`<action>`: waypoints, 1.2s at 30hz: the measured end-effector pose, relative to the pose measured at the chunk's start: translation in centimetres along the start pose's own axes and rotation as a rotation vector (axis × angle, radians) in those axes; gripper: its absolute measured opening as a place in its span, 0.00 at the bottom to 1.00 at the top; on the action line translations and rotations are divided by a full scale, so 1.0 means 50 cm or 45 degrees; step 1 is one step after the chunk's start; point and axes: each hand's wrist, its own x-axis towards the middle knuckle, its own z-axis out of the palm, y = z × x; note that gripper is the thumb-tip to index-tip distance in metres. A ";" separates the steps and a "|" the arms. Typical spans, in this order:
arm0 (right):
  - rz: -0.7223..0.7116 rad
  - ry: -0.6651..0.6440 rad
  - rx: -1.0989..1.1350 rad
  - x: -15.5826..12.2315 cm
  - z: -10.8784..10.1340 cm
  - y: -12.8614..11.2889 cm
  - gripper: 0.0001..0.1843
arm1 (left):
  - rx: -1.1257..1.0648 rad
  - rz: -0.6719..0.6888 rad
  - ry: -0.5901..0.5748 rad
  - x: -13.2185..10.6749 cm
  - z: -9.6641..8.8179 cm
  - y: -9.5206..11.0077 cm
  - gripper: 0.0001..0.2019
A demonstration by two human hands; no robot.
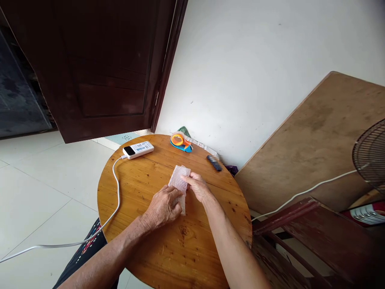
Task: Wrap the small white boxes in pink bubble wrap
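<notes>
- Bubble wrap (179, 177): flat on table (135, 188), mid-top, nearer far edge.
- L hand (164, 206): fingers curled tog., pressing its near end.
- R hand (197, 186): thumb + fingers pinch its right edge.
- Risk: wrap looks springy; if L pressure eases it could unfold or slide. Tape (180, 141) sits at far edge, a stretch away.

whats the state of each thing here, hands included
bubble wrap: flat on the table, held by both hands
left hand: pressing its near end
right hand: pinching its right edge
power bank: cable plugged in
tape dispenser: roll loaded, untouched
door: open
board: leaning on the wall
</notes>
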 end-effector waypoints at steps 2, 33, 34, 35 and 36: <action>-0.010 -0.006 0.017 0.007 0.004 0.006 0.23 | -0.010 0.002 0.005 0.000 0.001 -0.001 0.18; -0.573 0.158 -0.481 -0.185 0.049 0.008 0.06 | -0.070 -0.175 0.398 -0.013 0.025 -0.013 0.34; -0.577 0.153 -0.496 -0.193 0.050 0.013 0.05 | -0.099 -0.151 0.341 -0.012 0.023 -0.016 0.33; -0.583 0.138 -0.505 -0.200 0.052 0.017 0.06 | -0.124 -0.134 0.271 -0.010 0.020 -0.017 0.29; -0.600 0.121 -0.504 -0.206 0.054 0.022 0.06 | -0.143 -0.130 0.203 -0.010 0.016 -0.018 0.24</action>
